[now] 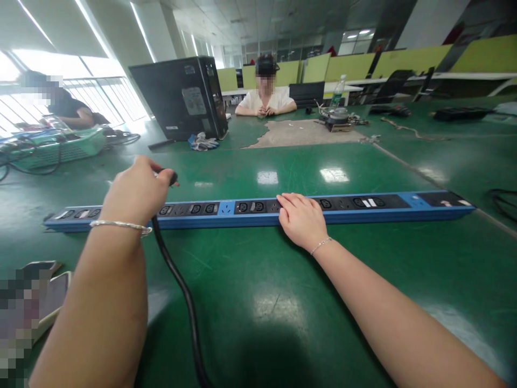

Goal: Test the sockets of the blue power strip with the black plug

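A long blue and black power strip (226, 208) with a row of sockets lies across the green table. My left hand (131, 191) is closed around a black plug (173, 177), held up above the strip's left part. From under that hand a thick black cord (186, 293) runs down towards me. My right hand (302, 218) grips the strip right of its middle, fingers over the top and thumb at the front side. The sockets under both hands are hidden.
A black computer case (177, 99) stands at the back left, with gloves (203, 141) before it. Left are a green basket (68, 150) of cables and a phone (52, 296). A bottle (338, 91) stands farther back. Two people sit beyond.
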The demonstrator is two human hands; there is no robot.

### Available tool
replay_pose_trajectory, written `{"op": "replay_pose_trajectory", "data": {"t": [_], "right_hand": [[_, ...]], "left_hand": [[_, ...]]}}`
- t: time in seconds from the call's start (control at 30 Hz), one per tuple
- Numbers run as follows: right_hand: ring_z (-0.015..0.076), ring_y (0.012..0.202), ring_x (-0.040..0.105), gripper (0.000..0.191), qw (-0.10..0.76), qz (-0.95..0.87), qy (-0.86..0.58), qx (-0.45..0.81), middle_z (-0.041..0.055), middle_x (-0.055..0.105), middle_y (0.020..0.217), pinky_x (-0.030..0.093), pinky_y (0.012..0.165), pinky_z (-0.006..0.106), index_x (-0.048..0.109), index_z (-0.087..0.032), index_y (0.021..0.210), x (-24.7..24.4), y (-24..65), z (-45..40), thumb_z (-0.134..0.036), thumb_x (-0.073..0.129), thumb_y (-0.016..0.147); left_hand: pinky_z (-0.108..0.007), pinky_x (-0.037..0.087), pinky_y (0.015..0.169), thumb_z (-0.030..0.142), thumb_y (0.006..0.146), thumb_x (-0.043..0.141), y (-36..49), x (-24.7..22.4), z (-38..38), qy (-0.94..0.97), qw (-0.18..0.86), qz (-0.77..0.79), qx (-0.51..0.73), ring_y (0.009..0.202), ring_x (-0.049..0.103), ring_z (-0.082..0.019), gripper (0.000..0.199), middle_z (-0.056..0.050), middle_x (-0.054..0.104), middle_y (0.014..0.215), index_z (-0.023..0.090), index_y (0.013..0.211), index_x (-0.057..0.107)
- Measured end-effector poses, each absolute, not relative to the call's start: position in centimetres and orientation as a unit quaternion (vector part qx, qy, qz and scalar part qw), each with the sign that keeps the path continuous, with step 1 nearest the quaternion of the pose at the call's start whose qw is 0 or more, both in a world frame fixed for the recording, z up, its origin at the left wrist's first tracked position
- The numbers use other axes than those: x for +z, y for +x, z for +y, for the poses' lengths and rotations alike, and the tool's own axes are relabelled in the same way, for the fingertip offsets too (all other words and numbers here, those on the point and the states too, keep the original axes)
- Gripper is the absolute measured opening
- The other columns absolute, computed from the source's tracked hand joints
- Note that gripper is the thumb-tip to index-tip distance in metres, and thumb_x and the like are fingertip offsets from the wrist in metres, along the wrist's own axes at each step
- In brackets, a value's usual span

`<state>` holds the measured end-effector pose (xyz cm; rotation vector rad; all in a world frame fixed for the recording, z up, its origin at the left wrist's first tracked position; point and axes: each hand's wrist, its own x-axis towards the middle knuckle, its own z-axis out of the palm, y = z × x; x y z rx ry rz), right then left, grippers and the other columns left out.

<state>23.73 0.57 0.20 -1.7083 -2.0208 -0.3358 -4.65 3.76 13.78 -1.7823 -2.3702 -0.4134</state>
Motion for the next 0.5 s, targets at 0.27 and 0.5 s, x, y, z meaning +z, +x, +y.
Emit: {"op": "replay_pose_trajectory", "data": {"t": [0.27,0.5], "right_hand": [[0.0207,0.118,0.047,0.042,0.236,-0.736,-0.622,-0.122,0.0039,0.058,0.127,0.031,0.097,0.038,0.057,-0.02,0.124,0.1,23.9,0.7,-0.028,0.033,0.09],[0.02,0.118,0.047,0.042,0.236,-0.737,-0.621,-0.122,0.0038,0.058,0.127,0.031,0.096,0.037,0.057,-0.021,0.124,0.3,23.8,0.5,-0.028,0.033,0.09]], "left_hand": [[-0.026,0.042,0.061,0.051,0.08,0.041,-9.8,10.8,6.8,-0.647,-0.026,-0.761,0.042,0.071,0.06,-0.021,0.041,-0.005,0.065,0.072,0.017,0.094,0.059],[-0.025,0.038,0.056,0.046,0.079,0.046,-8.4,10.2,6.7,-0.655,-0.068,-0.752,0.032,0.059,0.057,-0.018,0.034,0.0,0.059,0.058,0.018,0.093,0.059]]}}
